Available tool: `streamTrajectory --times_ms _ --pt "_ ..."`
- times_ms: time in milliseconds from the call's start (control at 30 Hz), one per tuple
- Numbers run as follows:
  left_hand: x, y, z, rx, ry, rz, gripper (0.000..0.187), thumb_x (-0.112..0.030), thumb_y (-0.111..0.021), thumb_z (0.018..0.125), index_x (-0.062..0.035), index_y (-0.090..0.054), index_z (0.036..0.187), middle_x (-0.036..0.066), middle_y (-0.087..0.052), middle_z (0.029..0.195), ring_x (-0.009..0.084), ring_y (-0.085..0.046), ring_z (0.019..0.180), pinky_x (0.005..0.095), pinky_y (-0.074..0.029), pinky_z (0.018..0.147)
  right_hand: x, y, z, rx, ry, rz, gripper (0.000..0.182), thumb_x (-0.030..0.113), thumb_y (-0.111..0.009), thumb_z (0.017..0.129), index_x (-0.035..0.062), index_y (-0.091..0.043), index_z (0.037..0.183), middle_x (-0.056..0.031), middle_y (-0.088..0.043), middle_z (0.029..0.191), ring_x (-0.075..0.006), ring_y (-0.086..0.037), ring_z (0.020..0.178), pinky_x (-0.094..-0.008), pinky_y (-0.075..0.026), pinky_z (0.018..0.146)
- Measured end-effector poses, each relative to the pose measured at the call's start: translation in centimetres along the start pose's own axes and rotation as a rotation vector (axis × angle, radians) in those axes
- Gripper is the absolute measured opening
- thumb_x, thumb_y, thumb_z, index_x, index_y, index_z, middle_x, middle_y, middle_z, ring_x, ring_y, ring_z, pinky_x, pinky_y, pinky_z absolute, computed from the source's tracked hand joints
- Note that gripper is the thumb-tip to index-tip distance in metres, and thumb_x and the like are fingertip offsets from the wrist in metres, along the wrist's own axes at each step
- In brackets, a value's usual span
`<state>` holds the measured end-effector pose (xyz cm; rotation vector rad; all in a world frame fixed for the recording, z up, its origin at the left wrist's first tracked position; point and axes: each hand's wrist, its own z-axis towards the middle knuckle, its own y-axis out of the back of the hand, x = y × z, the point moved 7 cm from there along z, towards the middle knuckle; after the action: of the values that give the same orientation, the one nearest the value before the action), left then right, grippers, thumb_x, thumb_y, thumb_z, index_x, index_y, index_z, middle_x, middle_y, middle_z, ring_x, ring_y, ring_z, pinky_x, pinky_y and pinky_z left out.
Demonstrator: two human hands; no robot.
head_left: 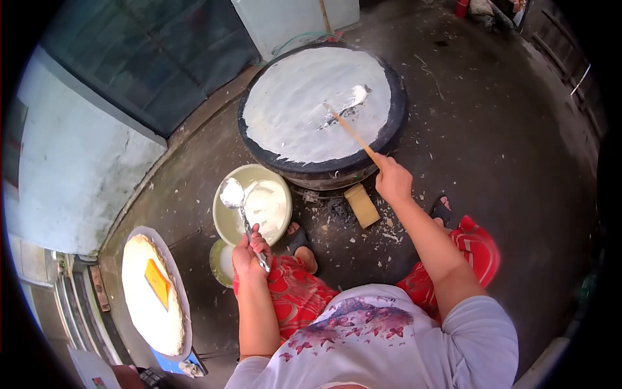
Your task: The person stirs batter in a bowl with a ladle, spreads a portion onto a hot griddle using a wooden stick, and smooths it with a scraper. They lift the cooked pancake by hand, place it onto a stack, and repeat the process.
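Observation:
My left hand (pixel 253 251) is closed round the handle of a metal ladle (pixel 244 217). White batter coats the ladle's bowl, which is above a pale basin (pixel 286 214) of batter. My right hand (pixel 394 181) grips a wooden batter spreader (pixel 355 135) by its handle. The spreader's far end is over a wide round griddle (pixel 396 97), where a thin white layer of batter (pixel 291 104) covers most of the dark surface. Near that end lies a thick white lump of batter (pixel 358 95), with dark gaps beside it. Whether the spreader's end touches the griddle is hard to tell.
At left, a stack of pale round flatbreads (pixel 146 311) with an orange-yellow scraper-like piece (pixel 157 282) on top stands on a blue support. A smaller bowl (pixel 220 264) sits behind the basin. A yellowish block (pixel 361 206) and scattered flakes lie on the floor by the griddle.

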<state>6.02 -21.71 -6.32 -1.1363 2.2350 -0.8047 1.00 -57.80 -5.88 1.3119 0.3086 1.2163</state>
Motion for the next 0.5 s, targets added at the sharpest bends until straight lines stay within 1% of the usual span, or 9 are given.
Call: streamTrajectory --times_ms 33,100,167,233,267,333,433,467,500 --pt "0.0 0.0 0.0 0.011 0.0 0.008 0.034 -0.023 -0.031 0.093 0.0066 -0.046 0.102 0.003 -0.044 0.069 0.0086 -0.039 0.05 0.0197 -0.035 0.042 0.0 -0.6 -0.3 0.042 0.068 -0.103 0.041 0.007 -0.056 0.067 0.0136 -0.053 0.108 -0.0093 -0.056 0.088 -0.0288 -0.058 0.073 -0.0386 -0.048 0.065" --pt "0.1 0.1 0.0 0.017 0.005 0.021 0.034 -0.023 -0.032 0.093 0.0066 -0.046 0.103 0.003 -0.044 0.069 0.0086 -0.039 0.05 0.0198 -0.035 0.042 -3.0 -0.7 1.2 -0.032 0.001 -0.25 0.044 0.005 -0.056 0.066 0.0125 -0.052 0.11 -0.0076 -0.054 0.084 -0.0265 -0.058 0.069 -0.0363 -0.048 0.062" --pt "0.1 0.0 -0.1 0.03 0.012 0.031 0.034 -0.023 -0.032 0.093 0.0066 -0.046 0.103 0.003 -0.044 0.069 0.0087 -0.039 0.05 0.0199 -0.035 0.042 -3.9 1.4 2.5 -0.039 -0.033 -0.281 0.044 0.005 -0.055 0.068 0.0108 -0.052 0.111 -0.0083 -0.055 0.085 -0.0265 -0.058 0.072 -0.0361 -0.049 0.062" --pt "0.1 0.2 0.1 0.009 0.03 0.02 0.034 -0.022 -0.032 0.093 0.0065 -0.046 0.103 0.003 -0.044 0.069 0.0086 -0.039 0.05 0.0199 -0.035 0.042 -4.2 2.3 2.7 0.06 -0.196 -0.18 0.039 0.008 -0.053 0.073 0.0106 -0.052 0.111 -0.0119 -0.058 0.09 -0.03 -0.059 0.081 -0.0386 -0.048 0.068" --pt "0.2 0.1 0.1 0.013 0.034 0.02 0.034 -0.022 -0.032 0.093 0.0065 -0.046 0.103 0.003 -0.044 0.069 0.0086 -0.039 0.05 0.0199 -0.035 0.042 -4.4 2.2 2.5 0.056 -0.197 -0.183 0.039 0.008 -0.053 0.073 0.0106 -0.052 0.111 -0.0119 -0.058 0.09 -0.03 -0.059 0.081 -0.0386 -0.048 0.068" --pt "0.2 -0.1 0.0 0.0 0.001 0.018 0.034 -0.022 -0.031 0.093 0.0066 -0.046 0.103 0.004 -0.045 0.069 0.0087 -0.039 0.05 0.02 -0.035 0.042 -5.9 0.0 1.7 0.181 -0.313 0.183 0.033 0.013 -0.047 0.08 0.0095 -0.05 0.113 -0.016 -0.059 0.097 -0.0325 -0.057 0.09 -0.0405 -0.046 0.075" --pt "0.4 -0.2 -0.1 0.023 -0.002 0.052 0.034 -0.022 -0.031 0.093 0.0068 -0.046 0.103 0.004 -0.045 0.069 0.0087 -0.039 0.049 0.0198 -0.035 0.042 -10.6 -1.0 4.6 0.109 -0.398 0.348 0.029 0.018 -0.042 0.085 0.0077 -0.052 0.111 -0.0188 -0.057 0.102 -0.0341 -0.054 0.096 -0.0405 -0.043 0.079" --pt "0.4 -0.1 -0.1 0.02 -0.002 0.06 0.034 -0.022 -0.031 0.093 0.0068 -0.046 0.103 0.004 -0.045 0.069 0.0087 -0.039 0.049 0.0198 -0.035 0.042 -11.9 -1.7 5.2 0.11 -0.406 0.352 0.029 0.018 -0.042 0.085 0.0077 -0.052 0.111 -0.0188 -0.057 0.102 -0.0341 -0.054 0.096 -0.0405 -0.043 0.079" --pt "0.5 0.0 0.1 0.022 0.01 0.054 0.034 -0.022 -0.031 0.093 0.0067 -0.046 0.103 0.004 -0.045 0.069 0.0086 -0.039 0.05 0.0197 -0.035 0.042 -12.6 -2.5 6.0 0.159 -0.37 0.365 0.028 0.017 -0.042 0.086 0.0072 -0.053 0.109 -0.0168 -0.059 0.099 -0.0312 -0.057 0.09 -0.0383 -0.045 0.076"
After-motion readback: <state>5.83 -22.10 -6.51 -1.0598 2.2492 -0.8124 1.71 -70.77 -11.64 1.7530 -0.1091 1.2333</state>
